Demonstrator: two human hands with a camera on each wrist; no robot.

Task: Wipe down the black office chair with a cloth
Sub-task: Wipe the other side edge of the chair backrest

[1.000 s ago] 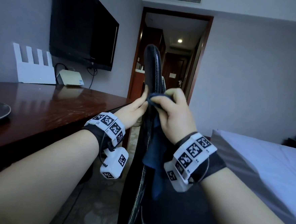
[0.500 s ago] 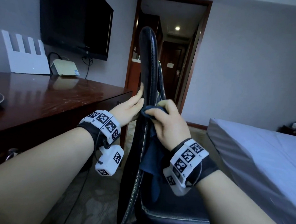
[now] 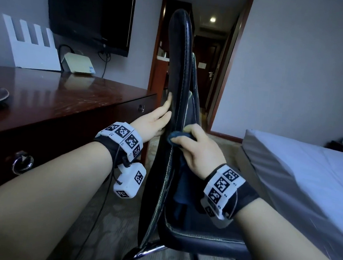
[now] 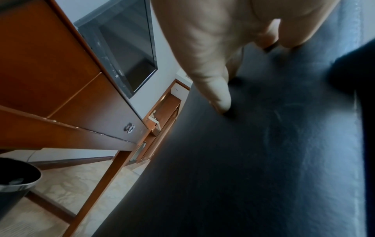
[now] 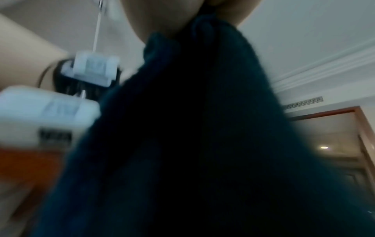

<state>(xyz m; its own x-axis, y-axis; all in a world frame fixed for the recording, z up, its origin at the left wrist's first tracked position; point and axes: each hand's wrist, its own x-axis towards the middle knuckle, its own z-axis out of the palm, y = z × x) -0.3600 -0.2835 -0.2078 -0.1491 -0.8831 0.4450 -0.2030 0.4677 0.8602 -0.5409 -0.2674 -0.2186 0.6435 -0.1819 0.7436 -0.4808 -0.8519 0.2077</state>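
**Backrest edge wipe, mid-pass**

While the left hand lies flat against the rear face of the backrest, fingers straight and pressing, I read this as bracing. The right hand has its fingers curled round a dark blue cloth, bunched against the near stitched edge of the black office chair about halfway up the backrest; the rest of the cloth hangs down toward the seat.

Progress, as a judgement: somewhere in the middle. Only the backrest edge is under the cloth now. Seat, base and the lower backrest look untouched by it at this moment; I cannot tell what is already clean.

Room: the counter stands close on the left, its front edge near the left forearm. The bed edge crowds the right. Open floor runs ahead toward the doorway.
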